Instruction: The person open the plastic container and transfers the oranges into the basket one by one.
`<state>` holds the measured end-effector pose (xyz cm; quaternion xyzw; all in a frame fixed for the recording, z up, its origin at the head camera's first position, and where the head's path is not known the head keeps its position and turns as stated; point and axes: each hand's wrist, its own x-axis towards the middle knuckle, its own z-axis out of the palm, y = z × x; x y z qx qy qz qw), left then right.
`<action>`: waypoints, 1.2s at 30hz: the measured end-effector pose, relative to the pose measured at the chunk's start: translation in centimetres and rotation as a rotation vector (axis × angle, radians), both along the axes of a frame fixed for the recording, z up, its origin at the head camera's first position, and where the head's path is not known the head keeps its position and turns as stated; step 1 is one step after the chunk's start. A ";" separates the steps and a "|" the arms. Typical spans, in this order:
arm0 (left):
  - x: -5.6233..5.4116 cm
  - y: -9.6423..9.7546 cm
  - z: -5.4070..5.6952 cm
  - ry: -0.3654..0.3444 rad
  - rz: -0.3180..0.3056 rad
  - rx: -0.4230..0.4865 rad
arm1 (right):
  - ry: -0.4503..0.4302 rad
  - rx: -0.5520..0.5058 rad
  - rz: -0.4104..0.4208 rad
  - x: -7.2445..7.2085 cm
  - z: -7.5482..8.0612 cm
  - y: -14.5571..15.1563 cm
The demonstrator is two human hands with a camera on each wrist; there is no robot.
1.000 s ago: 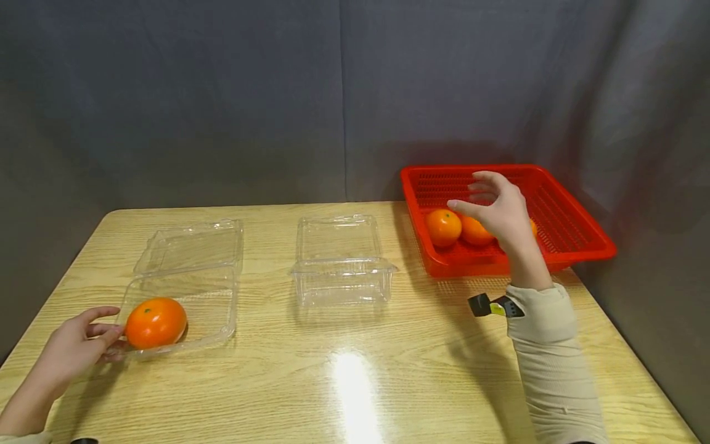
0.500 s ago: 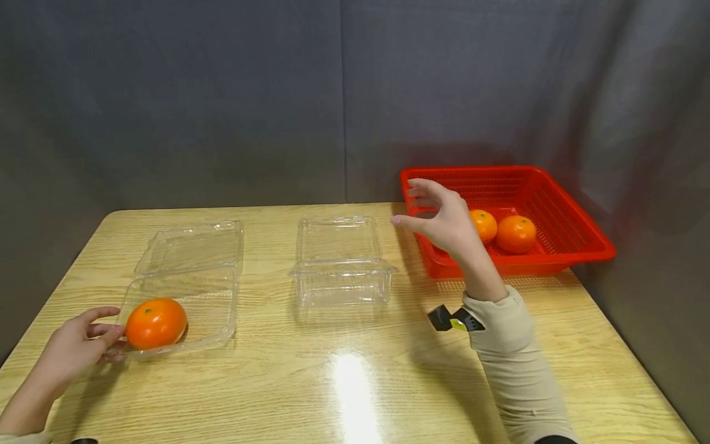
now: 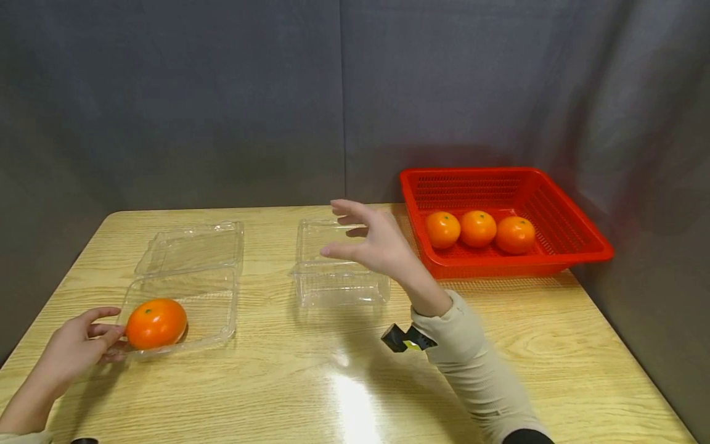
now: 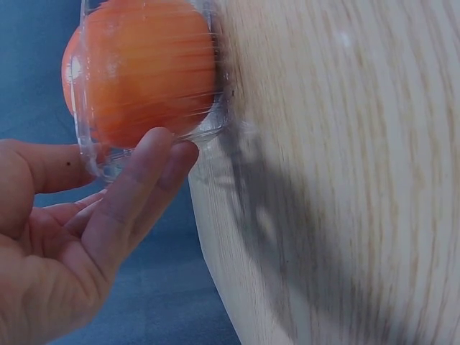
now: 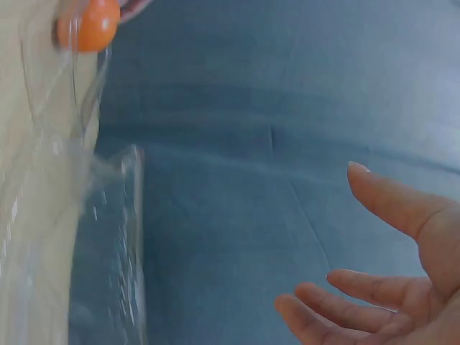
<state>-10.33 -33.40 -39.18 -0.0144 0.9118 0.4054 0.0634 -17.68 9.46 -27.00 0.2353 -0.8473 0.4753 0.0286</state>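
Observation:
My left hand [image 3: 77, 345] holds the near left corner of a clear plastic clamshell container [image 3: 213, 308], its thumb at the rim and fingers against the outer wall. Inside that open container sits one orange [image 3: 156, 324], close to the fingers; the left wrist view shows this orange [image 4: 151, 72] through the plastic wall. My right hand [image 3: 379, 243] is in the air over a second open clamshell [image 3: 344, 290], thumb and fingers spread apart with nothing between them. In the right wrist view, the right hand [image 5: 388, 287] is apart from the blurred clear plastic.
A red plastic basket [image 3: 577, 225] at the back right holds several oranges [image 3: 478, 229] in a row. Both clamshell lids lean back toward the grey curtain [image 3: 249, 105] behind the wooden table [image 3: 266, 382].
My right hand has moved left from above the red basket to above the middle clamshell, carrying nothing, uncovering the oranges in the basket. My left hand and its container stay in place.

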 end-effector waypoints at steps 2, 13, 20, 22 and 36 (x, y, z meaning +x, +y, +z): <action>0.0 0.0 0.0 0.004 0.003 -0.003 | 0.009 0.015 0.028 0.3 -0.1 -1.1; -0.1 0.1 0.0 0.002 0.008 -0.014 | -0.018 0.113 0.151 1.4 -1.3 -7.0; -0.1 0.0 -0.1 0.003 0.007 -0.010 | 0.017 0.212 0.188 1.9 -3.2 -10.7; -0.1 0.0 -0.2 0.007 0.005 -0.007 | 0.029 0.226 0.195 1.9 -3.8 -11.6; -0.1 -0.1 -0.1 -0.032 0.008 0.012 | 0.014 0.307 0.213 0.2 -7.8 -16.3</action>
